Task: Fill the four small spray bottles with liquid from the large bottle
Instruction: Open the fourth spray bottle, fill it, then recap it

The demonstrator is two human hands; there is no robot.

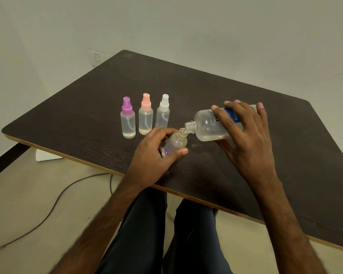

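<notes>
My left hand [156,153] grasps the uncapped small bottle [177,143], tilted, near the table's front edge. My right hand [246,139] clasps the big bottle [212,125] almost on its side, the two mouths seemingly touching. Both necks are narrow, threaded, slick clear plastic. If I tip too steeply, I judge liquid would spill onto the dark woodgrain table [285,155]. Three capped bottles [146,119] stand upright to the left, slightly farther away.

The large bottle [206,128] has a blue label [234,115] reading "fre" in white; the right hand [248,139] covers the rest, and the dark print beside it is illegible.
</notes>
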